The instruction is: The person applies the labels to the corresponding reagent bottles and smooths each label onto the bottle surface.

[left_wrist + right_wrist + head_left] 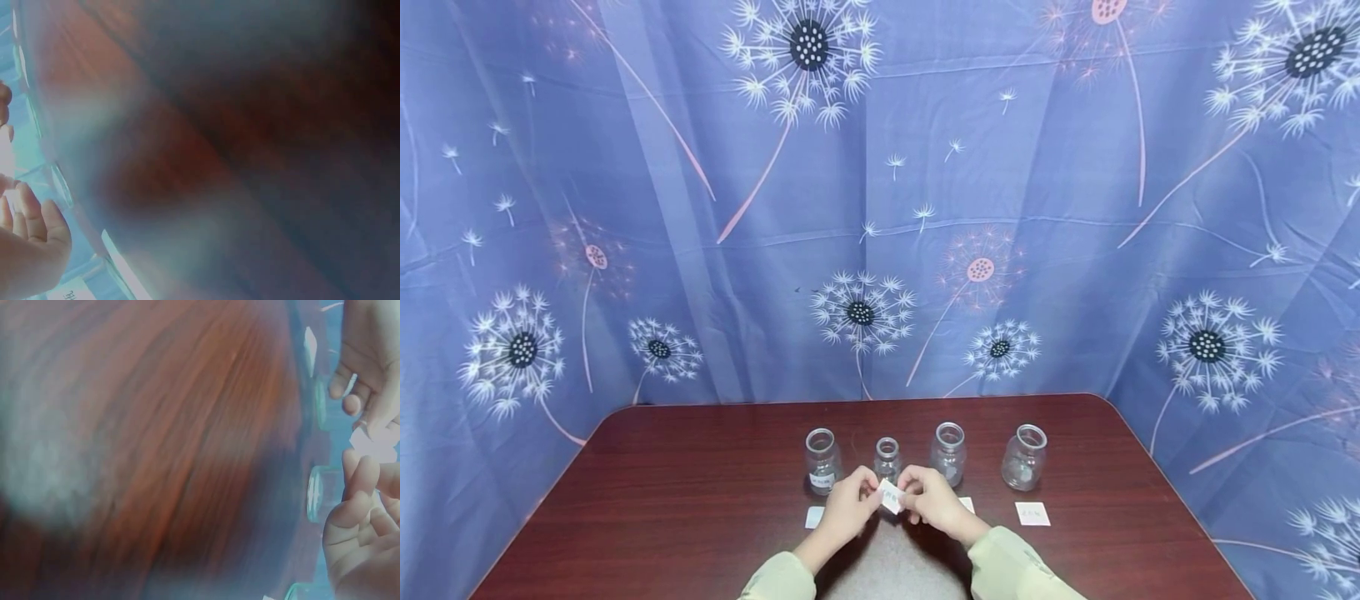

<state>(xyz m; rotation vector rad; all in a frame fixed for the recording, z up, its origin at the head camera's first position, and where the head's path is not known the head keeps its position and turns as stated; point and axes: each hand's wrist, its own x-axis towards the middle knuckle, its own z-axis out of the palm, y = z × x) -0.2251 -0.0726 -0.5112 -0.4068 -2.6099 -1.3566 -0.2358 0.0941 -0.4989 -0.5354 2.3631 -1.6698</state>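
Over the table's middle, a small white paper label (891, 497) with dark writing is held between both hands. My left hand (848, 505) pinches its left side, and my right hand (934, 503) pinches its right side. Just behind the label stands a small clear glass jar (887, 451), its lower part partly hidden. In the right wrist view the label (376, 445) shows pale between the fingertips, with its writing unreadable. At the edge of the left wrist view the left hand (34, 250) has its fingers bent.
Left of the small jar is a larger glass jar (822, 457) bearing a white label. Two more glass jars, one (948, 450) and another (1024, 457), stand rightward. White labels lie in front: one left (814, 517), one half hidden (967, 504), one right (1032, 513).
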